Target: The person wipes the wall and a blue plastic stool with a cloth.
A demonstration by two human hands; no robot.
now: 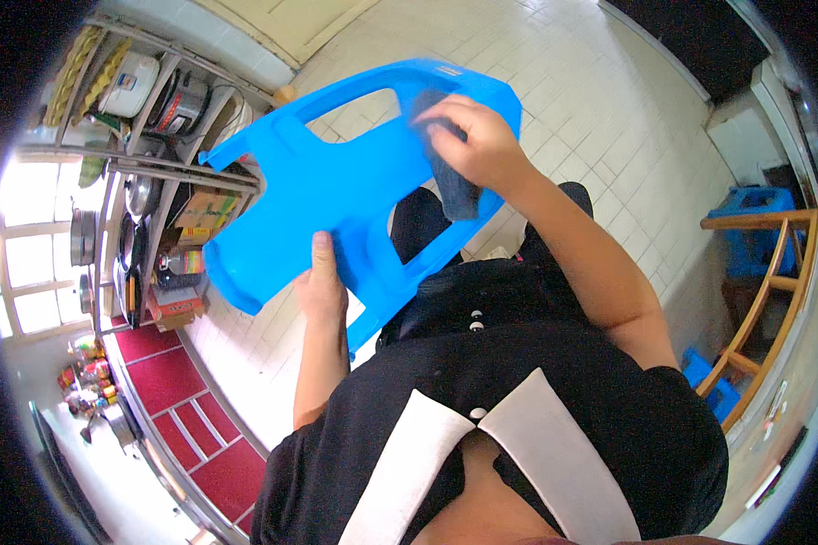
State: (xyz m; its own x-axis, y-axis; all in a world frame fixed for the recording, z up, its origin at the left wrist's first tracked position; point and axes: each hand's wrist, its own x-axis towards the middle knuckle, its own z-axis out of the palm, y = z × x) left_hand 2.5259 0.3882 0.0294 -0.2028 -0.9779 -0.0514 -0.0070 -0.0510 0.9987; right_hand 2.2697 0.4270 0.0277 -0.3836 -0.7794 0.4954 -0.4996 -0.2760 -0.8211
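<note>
A blue plastic stool [313, 184] is held up in front of my body, tilted, with its openings and legs showing. My left hand [324, 279] grips it near the lower middle, the thumb lying on the blue surface and the fingers hidden behind. My right hand [474, 139] holds a dark grey cloth [453, 180] against the stool's upper right part. The cloth hangs down from my fingers, and its upper end is blurred.
At the left, a metal shelf rack [198, 174] carries pots, pans and boxes. Below it run red cabinet doors [163, 371]. A wooden ladder-like frame [767, 300] stands at the right, near another blue plastic stool [756, 204]. Light tiles [586, 116] cover the floor.
</note>
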